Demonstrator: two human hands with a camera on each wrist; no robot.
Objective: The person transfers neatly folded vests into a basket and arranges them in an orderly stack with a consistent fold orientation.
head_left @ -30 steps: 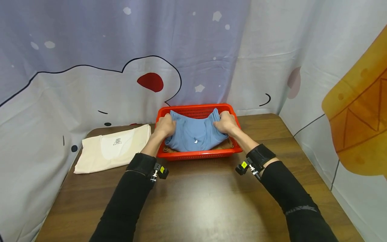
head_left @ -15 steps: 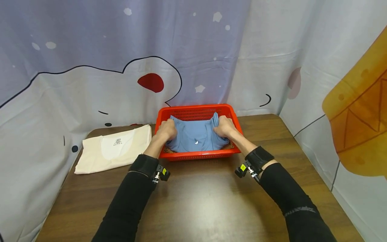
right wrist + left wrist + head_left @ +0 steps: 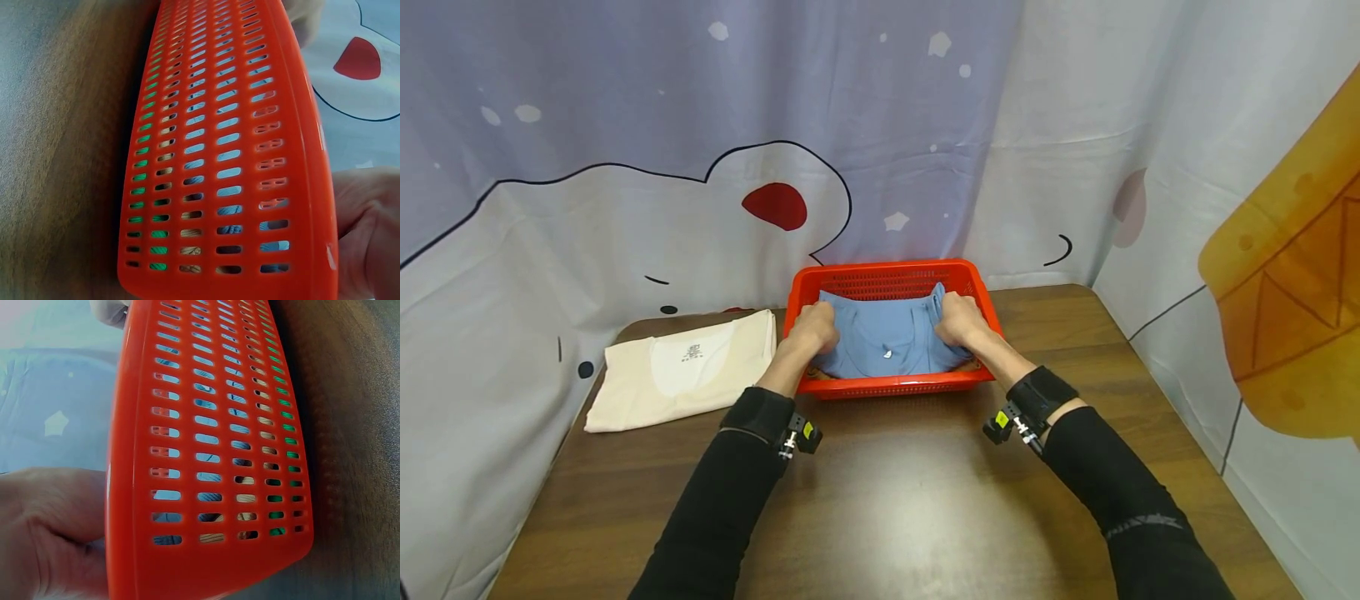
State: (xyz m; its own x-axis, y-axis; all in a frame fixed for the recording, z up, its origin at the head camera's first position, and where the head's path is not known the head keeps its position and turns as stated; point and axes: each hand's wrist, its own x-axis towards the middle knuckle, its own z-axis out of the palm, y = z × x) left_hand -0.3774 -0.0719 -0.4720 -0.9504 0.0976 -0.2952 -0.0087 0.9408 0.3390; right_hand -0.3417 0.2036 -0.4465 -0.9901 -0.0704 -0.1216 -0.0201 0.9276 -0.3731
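A folded light-blue T-shirt [image 3: 883, 333] lies inside a red plastic basket [image 3: 891, 385], over brown fabric that shows along the near inner edge. Inside the basket's left end, my left hand [image 3: 817, 327] grips the shirt's left side, knuckles up. On the opposite side my right hand [image 3: 958, 318] holds the shirt's right side, where a corner of cloth sticks up beside the fingers. Both sets of fingertips are hidden in the cloth. In the wrist views the basket wall [image 3: 206, 562] covers most of the work; green and tan layers show low through its slots.
A folded cream garment [image 3: 688, 367] with a white panel and small dark print lies on the brown wooden table [image 3: 895, 500] left of the basket. A printed curtain [image 3: 910, 125] hangs right behind the basket and along both sides.
Both hands have lowered the blue T-shirt deeper into the basket. Its raised upper edge has sunk and lies flatter, with more of the back wall showing.
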